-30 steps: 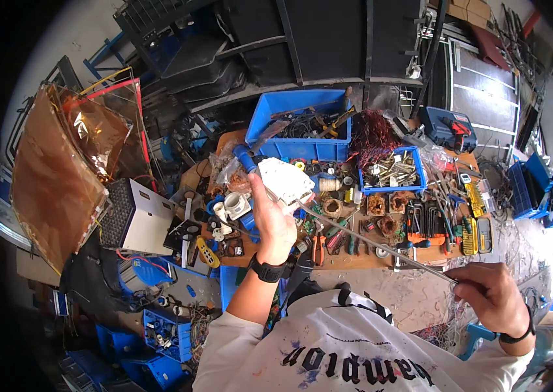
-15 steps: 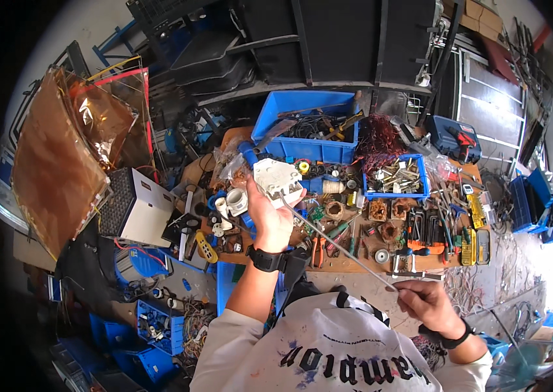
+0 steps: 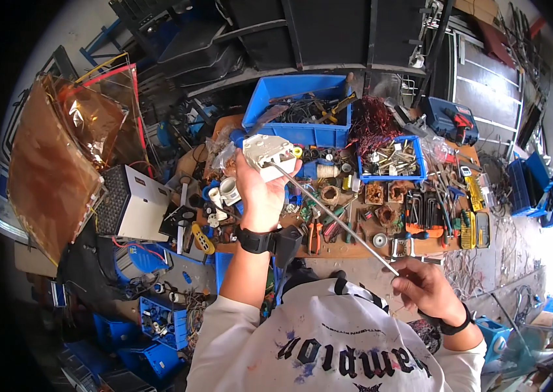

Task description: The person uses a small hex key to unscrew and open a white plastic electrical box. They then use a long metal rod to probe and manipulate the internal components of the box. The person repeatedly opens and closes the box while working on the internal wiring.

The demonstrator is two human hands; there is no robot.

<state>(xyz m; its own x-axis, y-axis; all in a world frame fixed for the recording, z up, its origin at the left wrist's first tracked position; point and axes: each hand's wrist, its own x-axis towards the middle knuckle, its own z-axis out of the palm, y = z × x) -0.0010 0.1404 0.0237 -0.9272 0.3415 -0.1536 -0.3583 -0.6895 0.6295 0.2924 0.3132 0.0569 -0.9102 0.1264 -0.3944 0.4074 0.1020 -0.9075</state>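
My left hand (image 3: 258,196) is raised over the near part of the workbench, its fingers wrapped round a white plastic housing (image 3: 265,149) with a notched, open side. A long thin metal rod (image 3: 335,219) slants from that side down to the right. Its upper end meets the housing; whether it sits inside or only touches cannot be made out. At the rod's lower end, my right hand (image 3: 425,287) pinches it between thumb and fingers, in front of the bench's near edge. Below the housing lie white pipe fittings (image 3: 227,191) and orange-handled pliers (image 3: 314,235).
A cluttered wooden bench (image 3: 355,249) spans the middle. On it stand a large blue crate (image 3: 297,134) of tools, a small blue tray (image 3: 391,176) of metal parts and a red drill (image 3: 462,124). A white-fronted box (image 3: 144,206) stands left; blue bins (image 3: 162,323) sit on the floor.
The view has shifted slightly, so the bench sits higher in it. The housing has tipped, showing more of its side. Both hands keep their hold, and the right fingers look a little looser.
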